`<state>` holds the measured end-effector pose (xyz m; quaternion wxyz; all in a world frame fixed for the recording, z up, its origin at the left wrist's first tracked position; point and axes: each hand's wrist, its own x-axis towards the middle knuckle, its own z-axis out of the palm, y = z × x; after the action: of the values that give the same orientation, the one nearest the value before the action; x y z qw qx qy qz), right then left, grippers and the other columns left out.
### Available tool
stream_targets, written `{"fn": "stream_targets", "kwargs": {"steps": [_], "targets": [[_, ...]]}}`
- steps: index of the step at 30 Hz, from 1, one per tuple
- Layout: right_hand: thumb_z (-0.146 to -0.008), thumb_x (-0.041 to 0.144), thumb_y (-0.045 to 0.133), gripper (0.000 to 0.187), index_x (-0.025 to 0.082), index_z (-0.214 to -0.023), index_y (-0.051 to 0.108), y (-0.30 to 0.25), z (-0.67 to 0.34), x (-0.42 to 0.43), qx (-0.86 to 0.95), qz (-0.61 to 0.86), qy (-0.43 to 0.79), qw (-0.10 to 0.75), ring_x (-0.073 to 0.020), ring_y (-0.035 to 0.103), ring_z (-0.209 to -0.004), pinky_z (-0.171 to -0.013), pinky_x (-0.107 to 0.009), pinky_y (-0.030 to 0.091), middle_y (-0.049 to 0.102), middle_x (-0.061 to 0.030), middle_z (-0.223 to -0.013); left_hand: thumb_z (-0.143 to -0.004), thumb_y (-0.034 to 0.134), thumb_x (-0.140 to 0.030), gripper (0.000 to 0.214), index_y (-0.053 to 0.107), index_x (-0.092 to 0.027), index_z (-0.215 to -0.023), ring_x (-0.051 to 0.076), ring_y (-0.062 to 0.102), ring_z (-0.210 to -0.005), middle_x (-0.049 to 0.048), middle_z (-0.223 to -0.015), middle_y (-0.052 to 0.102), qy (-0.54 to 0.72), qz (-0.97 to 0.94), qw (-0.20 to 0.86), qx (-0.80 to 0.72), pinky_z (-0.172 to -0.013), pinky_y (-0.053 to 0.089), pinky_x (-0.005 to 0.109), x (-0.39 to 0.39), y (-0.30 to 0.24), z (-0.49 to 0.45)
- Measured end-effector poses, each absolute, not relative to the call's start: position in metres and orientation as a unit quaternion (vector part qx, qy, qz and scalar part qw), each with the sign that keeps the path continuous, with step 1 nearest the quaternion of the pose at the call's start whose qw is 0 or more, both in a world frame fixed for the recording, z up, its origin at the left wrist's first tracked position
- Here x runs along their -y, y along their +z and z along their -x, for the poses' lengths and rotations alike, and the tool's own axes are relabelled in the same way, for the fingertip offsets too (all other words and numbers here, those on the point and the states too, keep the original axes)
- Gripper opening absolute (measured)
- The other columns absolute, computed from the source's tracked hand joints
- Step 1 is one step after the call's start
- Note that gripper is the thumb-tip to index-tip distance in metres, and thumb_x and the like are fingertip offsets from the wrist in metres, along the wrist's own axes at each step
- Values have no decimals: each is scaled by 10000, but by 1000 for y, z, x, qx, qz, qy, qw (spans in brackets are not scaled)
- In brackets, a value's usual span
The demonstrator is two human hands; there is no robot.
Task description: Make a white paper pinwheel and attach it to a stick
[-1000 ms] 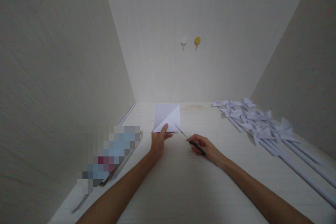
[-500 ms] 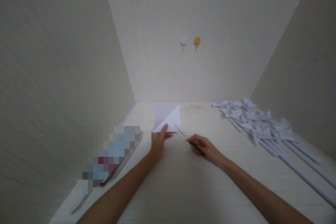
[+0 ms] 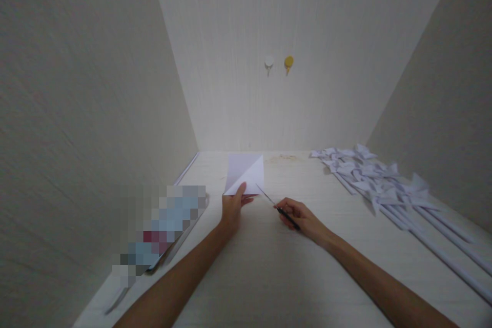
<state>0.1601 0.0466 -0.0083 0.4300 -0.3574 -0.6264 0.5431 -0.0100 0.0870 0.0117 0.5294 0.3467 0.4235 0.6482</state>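
My left hand [image 3: 232, 208] pinches the near left corner of a square white paper sheet [image 3: 245, 172], which has a diagonal crease and stands tilted up off the pale table [image 3: 269, 266]. My right hand [image 3: 299, 216] is closed round the black handles of a thin pair of scissors [image 3: 273, 205]. The scissor blades point up and to the left, their tip close to the sheet's near right corner. I cannot tell whether the blades touch the paper.
A row of white paper pinwheels on long white sticks [image 3: 384, 184] lies along the right side of the table. A blurred flat object [image 3: 161, 228] lies at the left. Two small hooks, one white [image 3: 269, 63] and one yellow [image 3: 288, 63], are on the back wall.
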Motion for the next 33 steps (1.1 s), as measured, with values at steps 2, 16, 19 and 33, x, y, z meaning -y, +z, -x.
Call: {"fn": "stream_targets", "kwargs": {"steps": [2, 16, 19, 33], "targets": [[-674, 430, 550, 303, 164, -797, 473, -10, -161, -47, 633, 355, 536, 431, -44, 266, -394, -383, -200, 159, 305, 90, -467, -642, 603, -188, 234, 554, -90, -848, 116, 601, -500, 91, -815, 652, 650, -347, 529, -421, -441, 497, 196, -87, 12, 10], [-656, 453, 560, 320, 168, -779, 480, -16, -161, -49, 639, 349, 528, 437, -44, 259, -404, -386, -196, 158, 311, 87, -480, -647, 602, -183, 235, 562, -97, -861, 110, 599, -515, 78, -815, 645, 651, -347, 529, -420, -443, 496, 189, -89, 9, 11], [-661, 420, 568, 289, 168, -779, 490, -18, -161, -51, 643, 371, 511, 434, -41, 256, -421, -393, -192, 163, 330, 79, -514, -655, 590, -175, 233, 560, -97, -873, 116, 604, -526, 77, -812, 646, 649, -346, 532, -420, -442, 492, 187, -88, 10, 11], [-660, 430, 570, 296, 169, -771, 483, -22, -160, -53, 637, 367, 520, 435, -31, 235, -381, -379, -192, 157, 293, 96, -471, -644, 607, -203, 256, 568, -91, -871, 137, 614, -524, 99, -812, 657, 640, -353, 534, -425, -451, 491, 202, -90, 7, 12]]}}
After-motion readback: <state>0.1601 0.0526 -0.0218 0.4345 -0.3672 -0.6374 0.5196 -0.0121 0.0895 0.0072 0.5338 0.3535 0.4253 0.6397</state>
